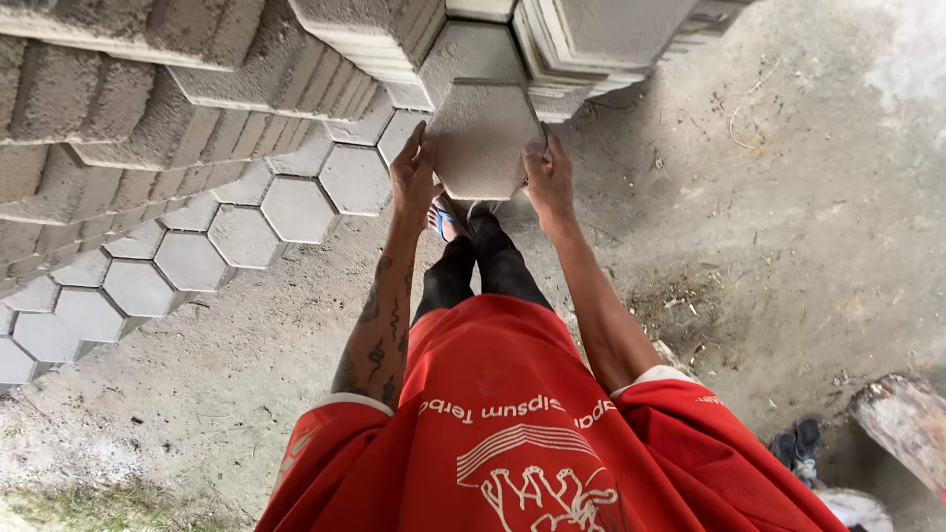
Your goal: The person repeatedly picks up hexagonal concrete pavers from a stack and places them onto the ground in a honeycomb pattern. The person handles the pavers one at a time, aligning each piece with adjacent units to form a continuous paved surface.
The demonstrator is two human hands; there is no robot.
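Outdoor yard, grey dusty concrete ground (749, 197) with scattered twigs and dirt. Stacked grey hexagonal concrete paving blocks (246, 232) along left and top, stepped rows, flat hexagon faces up. Taller stacks of same blocks (591, 39) at top centre and top right.

Left hand (414, 177) gripping left edge of single grey hexagonal concrete paver (483, 143), fingers (422, 148) curled round the rim, thumb on top face. Right hand (550, 182) gripping right edge of same paver, fingers (540, 163) wrapped under and over the side. Both closed firmly on it. Paver held flat at top centre, just in front of the stacks, lower edge over the feet, upper edge close against stacked blocks; touching or not, cannot tell.

Left forearm tattooed. Red short-sleeved jersey (522, 433) with white printed emblem and white lettering across chest, bottom centre. Black trousers (478, 271) below paver, blue-strapped sandal (443, 222) just under left hand.

Bottom right: weathered wooden log end (907, 424), dark shoes (798, 443) of another person near it, pale round object (857, 507) partly cut off. Patch of grass (108, 507) bottom left.
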